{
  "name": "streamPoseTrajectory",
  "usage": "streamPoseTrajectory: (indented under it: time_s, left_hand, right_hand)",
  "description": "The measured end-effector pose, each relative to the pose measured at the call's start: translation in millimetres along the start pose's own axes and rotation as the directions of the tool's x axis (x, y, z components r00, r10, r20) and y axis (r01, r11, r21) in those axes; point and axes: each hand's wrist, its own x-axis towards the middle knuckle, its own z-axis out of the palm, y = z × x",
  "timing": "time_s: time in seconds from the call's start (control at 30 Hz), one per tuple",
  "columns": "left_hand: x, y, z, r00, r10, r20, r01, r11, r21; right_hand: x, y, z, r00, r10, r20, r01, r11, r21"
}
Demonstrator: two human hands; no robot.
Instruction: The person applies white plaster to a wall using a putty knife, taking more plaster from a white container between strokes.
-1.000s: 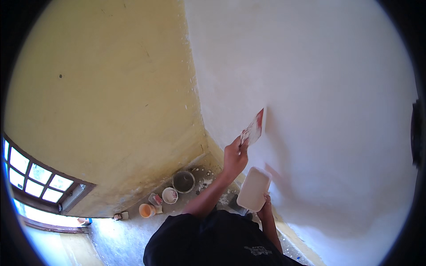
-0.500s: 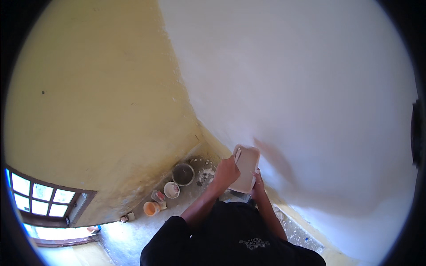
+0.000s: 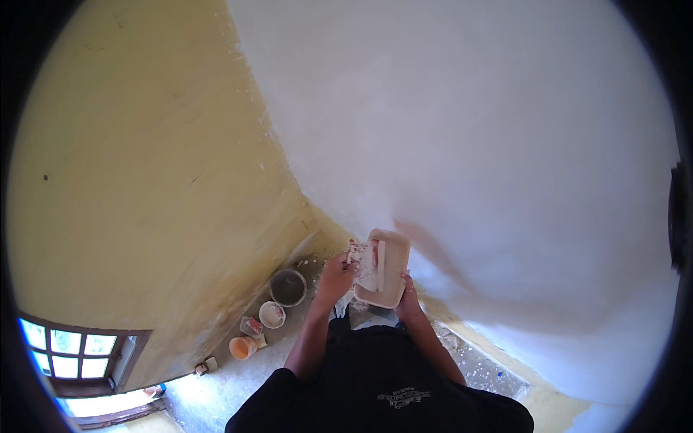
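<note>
My left hand is closed on a wide putty knife, its red surface spattered with white paste. The knife lies across the left side of a shallow, pale rectangular tray, with a white strip along its edge inside the tray. My right hand grips the tray's right rim and holds it in front of my body. Part of that hand is hidden behind the tray. A smear of whitish material coats the tray's inside.
A freshly white-coated wall rises on the right and meets a yellow wall at a corner. Along the floor at left stand a dark bucket, a white tub, a small container with red and an orange bucket. A window is lower left.
My left hand has turned and drawn left, so the putty knife's broad face now shows at the tray's left side. The tray has shifted slightly left in view as the head view moved.
</note>
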Motion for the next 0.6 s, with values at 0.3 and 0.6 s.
streamPoseTrajectory:
  time_s: [0.3,0.6]
  left_hand:
    - [27.3,-70.7,-47.6,0.944,-0.108,0.311,0.323,0.483,-0.814]
    - [148.0,-51.6,-94.5,0.895,0.043,-0.445,-0.154,0.964,-0.216]
  right_hand:
    - [25.8,5.7,13.0,0.992,-0.083,0.100,0.088,0.995,-0.053]
    - [20.2,38.5,13.5,0.980,-0.126,-0.154,0.098,0.979,-0.181]
